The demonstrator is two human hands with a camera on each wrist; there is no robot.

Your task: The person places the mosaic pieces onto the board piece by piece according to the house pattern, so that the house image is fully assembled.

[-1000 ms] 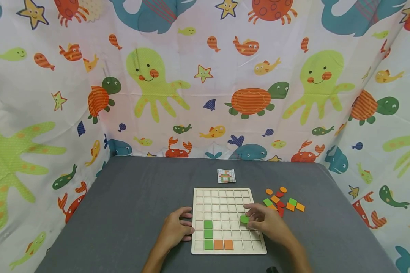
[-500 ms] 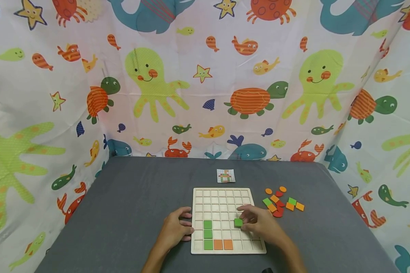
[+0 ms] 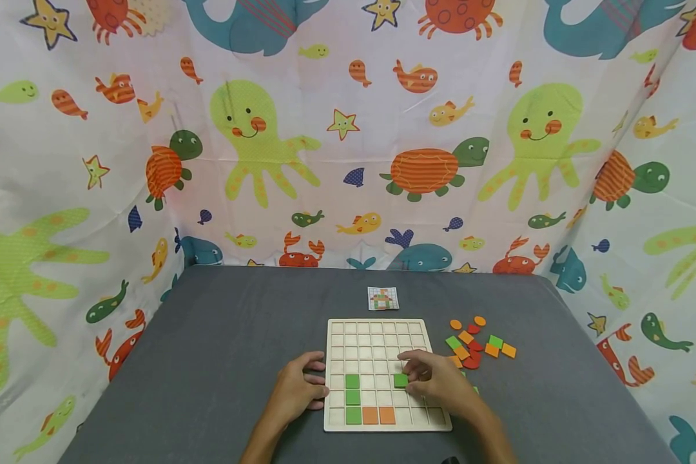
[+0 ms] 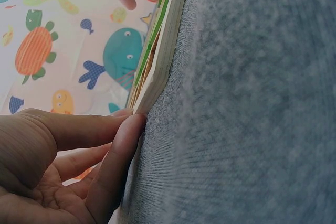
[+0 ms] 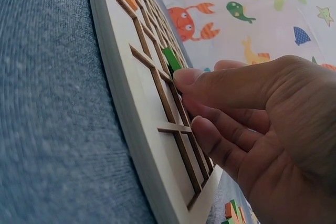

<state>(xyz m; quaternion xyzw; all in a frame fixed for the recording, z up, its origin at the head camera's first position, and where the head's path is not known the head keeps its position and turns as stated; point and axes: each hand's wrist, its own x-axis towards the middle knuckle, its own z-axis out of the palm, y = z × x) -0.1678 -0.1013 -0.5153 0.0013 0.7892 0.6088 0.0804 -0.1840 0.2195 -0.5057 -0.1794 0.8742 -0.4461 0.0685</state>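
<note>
The pale wooden grid board (image 3: 376, 330) lies on the table. Three green square tiles (image 3: 353, 397) stand in one column near its left side, and two orange square tiles (image 3: 379, 415) continue along the bottom row. My left hand (image 3: 292, 388) holds the board's left edge; its thumb and a finger meet at the rim in the left wrist view. Over the right half of the board, my right hand (image 3: 443, 381) pinches another green square tile (image 5: 171, 59) between thumb and fingers. That tile sits close over the grid cells, partly covered by the fingertips in the right wrist view.
Loose orange, red and green pieces (image 3: 474, 345) lie right of the board, some partly behind the right hand. A small printed card (image 3: 383, 298) with a coloured grid pattern lies beyond the board. A patterned curtain (image 3: 348, 193) hangs behind the grey table (image 3: 255, 322).
My right hand has moved left and slightly toward me over the board, carrying the green square tile. My left hand stays at the board's edge.
</note>
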